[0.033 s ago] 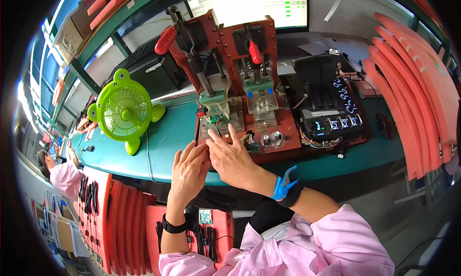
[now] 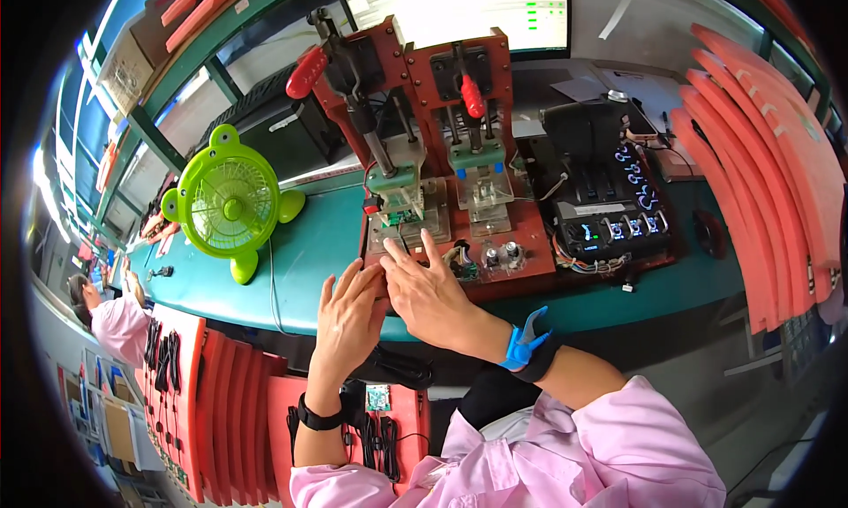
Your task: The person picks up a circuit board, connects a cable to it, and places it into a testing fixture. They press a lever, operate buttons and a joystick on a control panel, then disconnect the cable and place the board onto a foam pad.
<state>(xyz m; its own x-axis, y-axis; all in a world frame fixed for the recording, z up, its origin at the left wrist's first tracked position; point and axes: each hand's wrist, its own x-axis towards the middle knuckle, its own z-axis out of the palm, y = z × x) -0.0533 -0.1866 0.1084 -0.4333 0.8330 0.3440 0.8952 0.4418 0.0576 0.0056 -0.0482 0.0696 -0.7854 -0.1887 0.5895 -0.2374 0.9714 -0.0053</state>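
My left hand [image 2: 350, 321] and my right hand [image 2: 430, 298] meet at the front edge of a red test fixture [image 2: 521, 274]. The left fingers are bent and close together, their tips against the right hand. On the right hand, two fingers reach toward the left clamp station while the others close in beside the left hand. Both thumbs and whatever is between the fingertips are hidden. Beyond the fingers, a green circuit board [image 2: 406, 216] sits under the left toggle clamp [image 2: 378, 150]. The right toggle clamp [image 2: 472, 102] has a red handle.
A green fan [image 2: 231, 209] stands left on the teal bench [image 2: 318, 234]. Right are a black control box [image 2: 618, 230] and stacked red foam trays [image 2: 751, 172]. Close to me, a red tray [image 2: 411, 433] holds black cables and a board. A co-worker's pink sleeve [image 2: 122, 327] shows far left.
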